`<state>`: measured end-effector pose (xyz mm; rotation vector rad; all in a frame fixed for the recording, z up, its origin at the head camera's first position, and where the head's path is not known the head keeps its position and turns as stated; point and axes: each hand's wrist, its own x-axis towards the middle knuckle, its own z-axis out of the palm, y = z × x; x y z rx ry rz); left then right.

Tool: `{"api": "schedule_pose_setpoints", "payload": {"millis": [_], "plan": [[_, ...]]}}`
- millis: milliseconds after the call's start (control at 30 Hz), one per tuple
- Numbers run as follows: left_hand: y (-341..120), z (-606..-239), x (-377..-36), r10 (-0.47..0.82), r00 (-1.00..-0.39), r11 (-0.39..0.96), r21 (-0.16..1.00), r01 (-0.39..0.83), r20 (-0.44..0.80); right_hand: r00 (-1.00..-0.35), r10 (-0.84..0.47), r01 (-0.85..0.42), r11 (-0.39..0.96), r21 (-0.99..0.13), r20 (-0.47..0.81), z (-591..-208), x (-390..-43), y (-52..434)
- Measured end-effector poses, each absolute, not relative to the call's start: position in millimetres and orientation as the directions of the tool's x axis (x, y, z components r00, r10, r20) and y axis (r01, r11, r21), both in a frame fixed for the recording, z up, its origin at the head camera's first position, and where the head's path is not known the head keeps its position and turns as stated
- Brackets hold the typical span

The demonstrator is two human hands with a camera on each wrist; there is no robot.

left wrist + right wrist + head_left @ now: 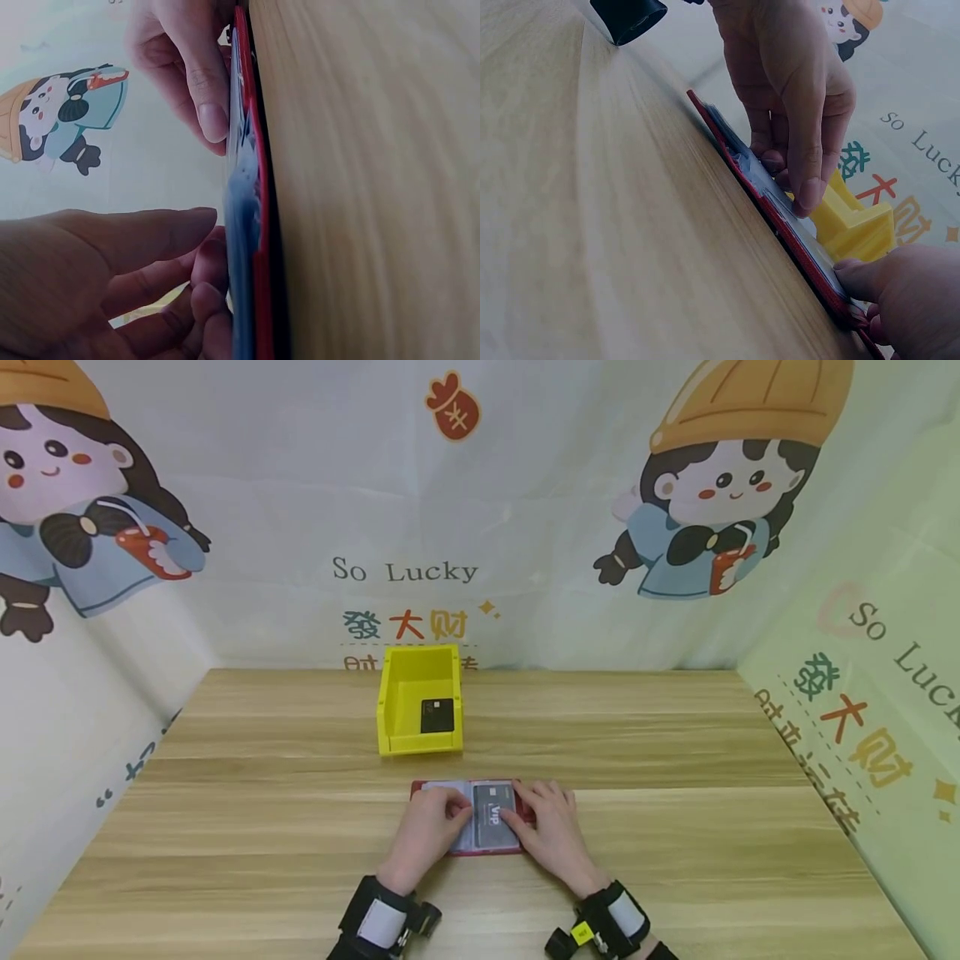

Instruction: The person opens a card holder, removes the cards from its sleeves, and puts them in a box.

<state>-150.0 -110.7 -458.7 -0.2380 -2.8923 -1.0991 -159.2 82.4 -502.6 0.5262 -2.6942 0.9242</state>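
Note:
An open red card holder [487, 852] with clear sleeves lies on the table. A grey card marked VIP [493, 835] sits in its right-hand sleeve. My right hand [553, 827] grips the holder's right side, its thumb over the card and its fingers round the outer edge. Over the left-hand sleeves, my left hand [431, 827] has curled fingers, thumb and forefinger close together beside the middle fold. In the left wrist view those fingertips [210, 262] are right at the sleeves [241, 225]; I cannot tell whether they pinch a sleeve.
Behind the holder stands a yellow bin [420, 743] with a black card [437, 716] inside. The wooden table [660, 735] meets a printed cloth backdrop [540, 527] at the back and sides. Each wrist wears a black strap [615, 918] with a camera.

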Motion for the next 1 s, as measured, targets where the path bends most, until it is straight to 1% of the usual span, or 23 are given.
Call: {"api": "schedule_pose_setpoints", "payload": {"millis": [200,567,767,1000], "plan": [[-108.5,-457.3,-150.9,0.104,-0.992,0.744,0.655,0.129,0.077,-0.907,-0.254,-0.406,0.734,-0.544,0.335,-502.8,-160.7,83.1],[-102.8,-457.9,-149.1,0.064,-0.998,0.745,0.665,0.051,0.005,-0.907,-0.259,-0.409,0.730,-0.547,0.331,-501.9,-159.1,83.7],[-101.2,-457.8,-149.6,0.057,-0.998,0.757,0.652,0.050,0.010,-0.911,-0.260,-0.400,0.746,-0.533,0.320,-501.7,-160.3,83.3],[-101.6,-458.4,-150.4,0.059,-0.998,0.750,0.660,0.038,-0.010,-0.900,-0.265,-0.418,0.755,-0.505,0.347,-503.5,-160.8,83.4]]}}
